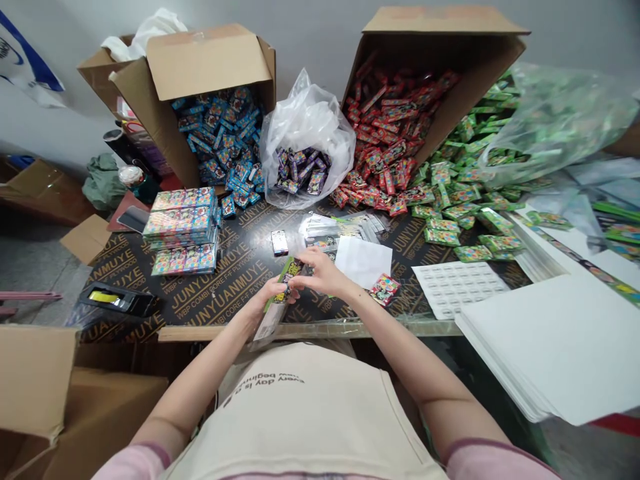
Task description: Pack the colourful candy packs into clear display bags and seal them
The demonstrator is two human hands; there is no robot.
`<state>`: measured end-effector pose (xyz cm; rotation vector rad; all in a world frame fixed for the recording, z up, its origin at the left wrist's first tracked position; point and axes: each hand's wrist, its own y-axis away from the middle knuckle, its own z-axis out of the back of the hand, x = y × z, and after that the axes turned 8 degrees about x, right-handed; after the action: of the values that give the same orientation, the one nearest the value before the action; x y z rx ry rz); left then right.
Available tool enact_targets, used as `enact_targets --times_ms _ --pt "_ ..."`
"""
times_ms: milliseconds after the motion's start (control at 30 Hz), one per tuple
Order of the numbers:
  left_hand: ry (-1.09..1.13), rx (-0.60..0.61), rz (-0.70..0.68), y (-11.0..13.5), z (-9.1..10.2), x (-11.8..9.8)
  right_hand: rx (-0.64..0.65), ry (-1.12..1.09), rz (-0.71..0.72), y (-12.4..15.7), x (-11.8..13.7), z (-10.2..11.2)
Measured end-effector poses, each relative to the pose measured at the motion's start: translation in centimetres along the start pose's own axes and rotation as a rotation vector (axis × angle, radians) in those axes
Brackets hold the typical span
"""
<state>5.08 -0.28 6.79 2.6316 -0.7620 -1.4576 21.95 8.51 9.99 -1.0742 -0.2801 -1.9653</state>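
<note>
While left hand (273,293) and right hand (320,272) grip packet (289,269), long axis slanting away, rightward

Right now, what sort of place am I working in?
Probably a small packing workshop: a cardboard box spills small red packets, multicoloured packs stand in a neat stack, and a black tape dispenser sits near the left end of the printed tabletop.

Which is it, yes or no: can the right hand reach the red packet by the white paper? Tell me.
Likely yes: the red packet lies uncovered nearby, though the right hand is busy at the green package.
</note>
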Motion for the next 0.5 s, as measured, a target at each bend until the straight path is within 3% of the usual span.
enact_targets --times_ms 267,333,367,500 --pt "-0.031 -0.049 0.053 0.5 -0.8 -1.0 0.109 -0.157 -0.052 -0.2 0.0 0.6" --pt "-0.053 -0.059 0.04 0.4 -1.0 -1.1 0.084 -0.194 -0.063 -0.3 0.2 0.4" --pt "-0.058 -0.076 0.024 0.4 -1.1 -1.2 0.008 -0.185 -0.074 -0.4 0.2 0.2" --pt "-0.056 -0.201 -0.038 0.5 -0.7 -1.9 -0.523 -0.188 -0.18 0.0 0.0 -1.1"
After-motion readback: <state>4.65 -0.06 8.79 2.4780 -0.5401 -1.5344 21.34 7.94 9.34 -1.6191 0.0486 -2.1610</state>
